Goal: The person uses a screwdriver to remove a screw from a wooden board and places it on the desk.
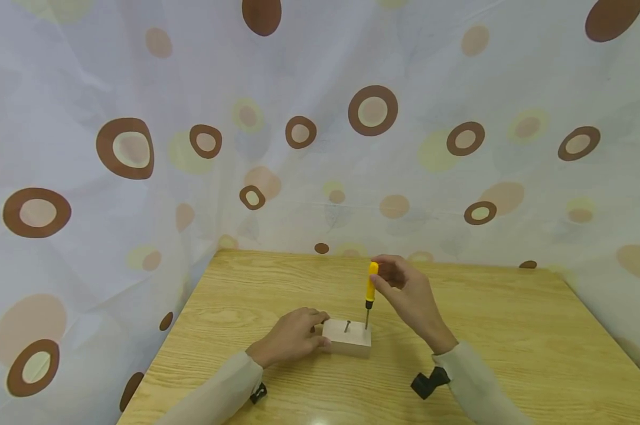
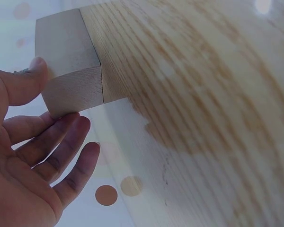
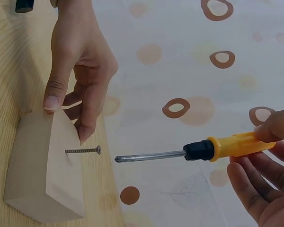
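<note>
A pale wooden block [image 1: 346, 348] lies on the table, a screw [image 3: 83, 151] standing part-way out of its top face. My left hand [image 1: 293, 335] holds the block's left end, thumb on the near side and fingers at the far side; the left wrist view shows the thumb [image 2: 31, 82] against the wood. In my right hand [image 1: 407, 295] is a yellow-and-black screwdriver [image 1: 371, 286], pinched by its handle and pointing down. Its cross-shaped tip [image 3: 119, 159] is apart from the screw head, a short gap away, right of the screw in the head view.
The wood-grain table [image 1: 511, 342] extends to both sides of the block. A white curtain [image 1: 320, 159] with brown and yellow circles hangs behind and beside it. Black wrist mounts [image 1: 429, 382] sit below the sleeves.
</note>
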`<move>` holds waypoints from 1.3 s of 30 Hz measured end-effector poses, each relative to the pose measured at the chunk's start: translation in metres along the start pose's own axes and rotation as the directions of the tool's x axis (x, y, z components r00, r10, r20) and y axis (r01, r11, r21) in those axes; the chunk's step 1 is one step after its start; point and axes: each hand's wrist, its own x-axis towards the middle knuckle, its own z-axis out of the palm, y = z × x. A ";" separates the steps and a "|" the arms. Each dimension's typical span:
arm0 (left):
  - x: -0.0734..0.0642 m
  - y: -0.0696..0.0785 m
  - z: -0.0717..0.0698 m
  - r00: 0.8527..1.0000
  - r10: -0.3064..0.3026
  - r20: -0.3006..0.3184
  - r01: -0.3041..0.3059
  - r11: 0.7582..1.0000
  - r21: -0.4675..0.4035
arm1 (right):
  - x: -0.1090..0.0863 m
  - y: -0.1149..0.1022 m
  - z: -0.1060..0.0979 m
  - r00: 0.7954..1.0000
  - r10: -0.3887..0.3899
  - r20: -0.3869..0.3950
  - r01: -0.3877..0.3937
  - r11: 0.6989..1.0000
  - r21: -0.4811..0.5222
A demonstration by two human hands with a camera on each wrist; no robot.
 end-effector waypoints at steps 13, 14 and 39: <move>-0.002 -0.001 0.001 1.000 0.004 -0.007 -0.004 1.000 -0.029 | -0.004 0.006 -0.011 1.000 0.015 0.008 -0.015 1.000 -0.013; -0.002 -0.001 0.001 1.000 0.004 -0.006 -0.004 1.000 -0.027 | -0.004 0.007 -0.012 1.000 0.021 0.011 -0.020 1.000 -0.009; -0.001 -0.002 0.002 1.000 0.001 -0.014 -0.001 0.999 -0.037 | -0.021 0.033 -0.032 0.995 0.093 0.038 -0.091 0.994 -0.062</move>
